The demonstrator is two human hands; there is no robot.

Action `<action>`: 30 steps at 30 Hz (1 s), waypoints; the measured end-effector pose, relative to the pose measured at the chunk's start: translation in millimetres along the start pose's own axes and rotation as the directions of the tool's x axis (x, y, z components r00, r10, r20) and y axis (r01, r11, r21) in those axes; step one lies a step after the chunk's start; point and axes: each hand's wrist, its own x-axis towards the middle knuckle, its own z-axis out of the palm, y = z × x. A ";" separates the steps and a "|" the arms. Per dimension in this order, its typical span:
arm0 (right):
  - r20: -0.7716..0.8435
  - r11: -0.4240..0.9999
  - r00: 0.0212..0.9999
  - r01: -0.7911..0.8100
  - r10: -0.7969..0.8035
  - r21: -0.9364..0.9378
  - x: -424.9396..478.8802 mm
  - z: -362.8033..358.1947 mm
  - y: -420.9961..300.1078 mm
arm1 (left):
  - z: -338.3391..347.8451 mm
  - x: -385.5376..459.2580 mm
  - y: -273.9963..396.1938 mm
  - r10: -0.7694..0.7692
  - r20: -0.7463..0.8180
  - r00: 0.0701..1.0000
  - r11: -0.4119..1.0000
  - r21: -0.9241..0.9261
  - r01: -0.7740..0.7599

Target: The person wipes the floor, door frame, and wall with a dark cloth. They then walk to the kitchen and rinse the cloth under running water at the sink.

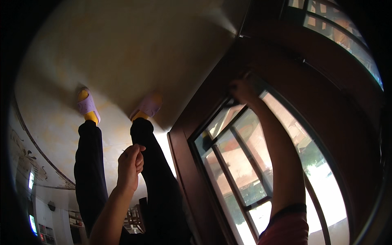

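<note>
My left hand (131,162) hangs in front of my dark trousers (159,180), its fingers curled into a fist. A small, thin dark thing shows by its knuckles, too small to name. My right arm reaches across a dark reddish-brown door (203,171) with a barred glass pane (245,156). At a corner of the pane's dark frame (191,144) is my right hand (243,90), blurred and in shadow. Whether its fingers hold anything there I cannot tell.
My feet, in a left lilac slipper (87,104) and a right lilac slipper (148,105) over yellow socks, stand on a glossy pale floor (116,61) with a dark curved inlay line (39,156). Wooden furniture (134,219) stands behind me. Another barred window (333,24) is at upper right.
</note>
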 end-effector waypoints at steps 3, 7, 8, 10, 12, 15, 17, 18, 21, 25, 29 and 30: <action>-0.171 0.990 0.981 0.073 -0.093 -0.117 -11.4 0.6 -10.3 | 10.2 -6.7 4.3 0.010 0.028 1.000 0.999 0.031 -0.011; -0.457 0.832 0.860 -0.073 -0.227 -0.550 6.4 12.5 10.6 | 8.4 -9.7 5.8 0.025 0.029 0.999 0.997 0.075 -0.027; -0.418 0.793 0.897 -0.146 -0.146 -0.592 9.2 19.7 12.0 | 6.0 -9.3 6.5 0.027 0.011 1.000 0.997 0.070 -0.028; -0.402 0.760 0.916 -0.251 -0.014 -0.599 13.7 27.4 7.8 | -1.9 -9.6 6.7 0.027 -0.033 0.999 0.998 0.058 -0.025; -0.445 0.779 0.892 -0.335 0.080 -0.530 21.1 26.4 3.6 | -9.0 -8.9 6.4 0.045 -0.035 0.998 0.996 0.076 -0.042; -0.351 0.842 0.907 -0.367 0.231 -0.395 27.7 15.0 -2.5 | -18.4 -7.8 8.4 0.055 -0.047 0.997 0.995 0.080 -0.051; -0.317 0.880 0.899 -0.391 0.302 -0.270 33.0 7.7 1.1 | -18.4 -5.5 9.6 0.035 -0.085 0.996 0.998 0.058 -0.030; -0.274 0.902 0.922 -0.344 0.273 -0.259 33.2 5.8 -0.4 | -15.5 -7.9 10.4 0.054 -0.073 0.996 0.997 0.053 -0.051; 0.018 0.987 0.990 -0.141 0.143 -0.082 15.1 54.8 22.2 | -5.6 -15.8 13.7 0.065 0.064 0.996 0.998 0.017 -0.067; 0.212 0.900 0.969 -0.198 0.122 0.388 -64.4 74.8 -75.2 | -4.4 -46.9 20.1 0.093 0.012 0.996 0.995 0.023 -0.094; 0.014 0.947 0.989 -0.147 0.150 0.286 -77.9 2.3 -99.5 | 8.6 -82.1 34.9 0.141 -0.009 0.990 0.987 0.073 -0.139; -0.013 0.962 0.990 -0.135 0.142 0.236 -76.2 -29.5 -100.7 | 13.6 -91.7 37.6 0.153 -0.013 0.988 0.987 0.054 -0.152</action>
